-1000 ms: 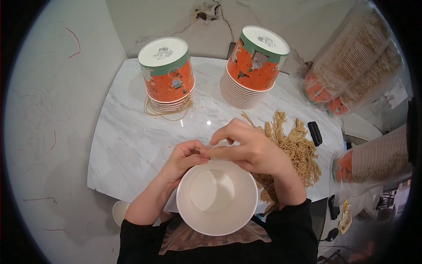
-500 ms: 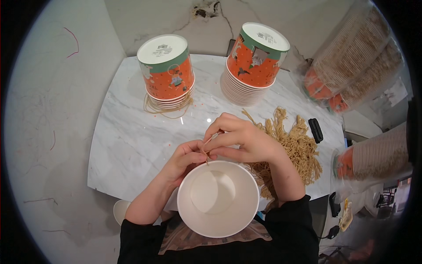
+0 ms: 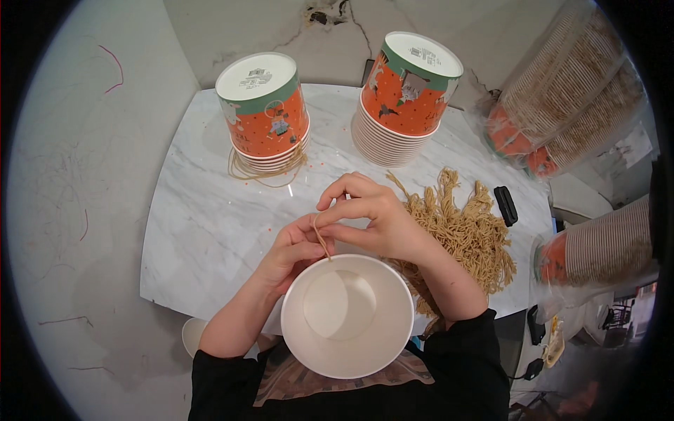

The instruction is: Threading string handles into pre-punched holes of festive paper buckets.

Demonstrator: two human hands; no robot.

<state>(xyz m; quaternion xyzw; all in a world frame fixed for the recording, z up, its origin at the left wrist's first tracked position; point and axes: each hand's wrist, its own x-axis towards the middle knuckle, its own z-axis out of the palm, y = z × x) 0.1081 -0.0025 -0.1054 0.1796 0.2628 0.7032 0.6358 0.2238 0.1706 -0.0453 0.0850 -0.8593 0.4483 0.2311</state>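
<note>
A white paper bucket stands mouth up right in front of me, its inside showing. At its far rim a tan cord rises in a thin strand between my hands. My left hand is closed at the rim's far left, fingertips pinched by the cord. My right hand pinches the cord's upper part between thumb and fingers. The far side of the bucket, where the cord may pass through, is hidden. Right of my hands lies a heap of tan cords.
Two upside-down stacks of orange and green paper buckets, one left and one right, stand at the table's back. Loose cord loops circle the left stack's base. A black clip-like object lies beside the heap. Bagged bucket stacks are at right.
My right hand has shifted slightly left and up, and a longer stretch of the cord now shows between my hands and the rim. The bucket has barely moved.
</note>
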